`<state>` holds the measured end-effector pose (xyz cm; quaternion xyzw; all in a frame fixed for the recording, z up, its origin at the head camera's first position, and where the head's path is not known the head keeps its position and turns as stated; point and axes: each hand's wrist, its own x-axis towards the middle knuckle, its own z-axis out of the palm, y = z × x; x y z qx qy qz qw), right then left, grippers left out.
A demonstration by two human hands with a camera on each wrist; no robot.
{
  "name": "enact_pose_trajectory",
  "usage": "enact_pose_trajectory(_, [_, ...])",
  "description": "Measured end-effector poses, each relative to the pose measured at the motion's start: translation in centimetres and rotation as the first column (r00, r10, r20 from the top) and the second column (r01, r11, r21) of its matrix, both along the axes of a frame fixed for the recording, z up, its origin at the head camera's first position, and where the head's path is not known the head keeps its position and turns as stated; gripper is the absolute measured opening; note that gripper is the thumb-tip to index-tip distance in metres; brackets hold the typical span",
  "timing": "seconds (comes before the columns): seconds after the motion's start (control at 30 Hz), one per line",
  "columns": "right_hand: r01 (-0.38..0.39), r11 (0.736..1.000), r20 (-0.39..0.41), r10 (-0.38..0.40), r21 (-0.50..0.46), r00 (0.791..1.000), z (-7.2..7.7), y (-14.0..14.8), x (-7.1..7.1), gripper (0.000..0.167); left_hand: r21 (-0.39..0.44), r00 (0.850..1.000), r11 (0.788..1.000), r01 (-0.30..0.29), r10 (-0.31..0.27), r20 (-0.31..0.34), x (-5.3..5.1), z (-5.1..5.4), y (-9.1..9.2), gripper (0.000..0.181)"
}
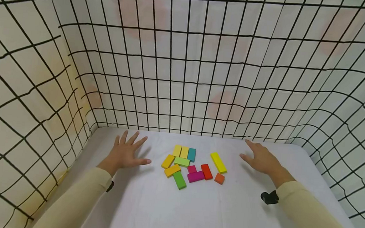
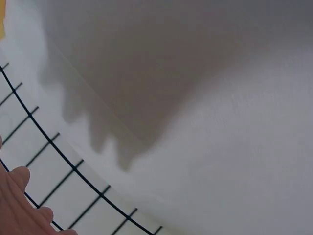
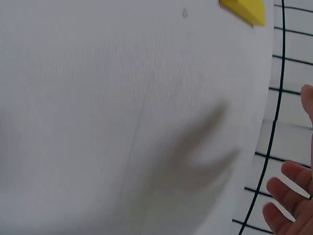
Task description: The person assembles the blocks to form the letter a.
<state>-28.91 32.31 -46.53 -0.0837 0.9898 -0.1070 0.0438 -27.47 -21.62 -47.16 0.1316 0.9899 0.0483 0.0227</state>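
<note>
In the head view, several coloured blocks lie between the two hands. My left hand (image 1: 124, 154) is left of them with fingers spread and holds nothing; nearest to it is an orange-yellow block (image 1: 168, 161). My right hand (image 1: 262, 160) is held right of the blocks, thumb apart from the fingers, empty; nearest is a long yellow block (image 1: 218, 162). Between these lie a teal block (image 1: 191, 155), a green block (image 1: 179, 180), a magenta block (image 1: 195, 176), a red block (image 1: 206, 171) and a small orange block (image 1: 219, 178). In the right wrist view, the yellow block (image 3: 248, 10) shows at the top.
A white-covered table (image 1: 162, 212) bears the blocks. Black wire grid (image 1: 185, 59) stands behind it and along both sides, with pale cloth behind the grid. Each wrist carries a dark device, the right one (image 1: 270, 198) more plainly visible.
</note>
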Motion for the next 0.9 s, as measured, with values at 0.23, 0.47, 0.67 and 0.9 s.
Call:
enact_pose_trajectory(0.23, [-0.085,0.991,0.048,0.090,-0.101,0.995,-0.9,-2.5,-0.1,0.075,0.014,0.999,0.999,0.049,-0.049,-0.014,0.6,-0.3,2.0,0.101])
enact_pose_trajectory(0.47, [-0.108,0.987,0.113,0.122,-0.122,0.986,-1.4,-4.4,-0.3,0.075,0.026,0.998,0.998,0.063,-0.063,0.005,1.2,-0.2,3.6,0.099])
enact_pose_trajectory(0.67, [-0.103,0.984,0.166,0.127,-0.144,0.978,-2.0,-5.5,-0.3,0.075,0.028,0.996,0.995,0.092,-0.092,0.011,1.8,-0.3,4.4,0.100])
enact_pose_trajectory(0.9, [0.001,0.965,0.281,0.075,-0.260,0.957,-2.8,-6.3,-0.8,0.074,0.036,0.992,0.992,0.120,-0.121,0.021,2.7,0.0,5.9,0.096])
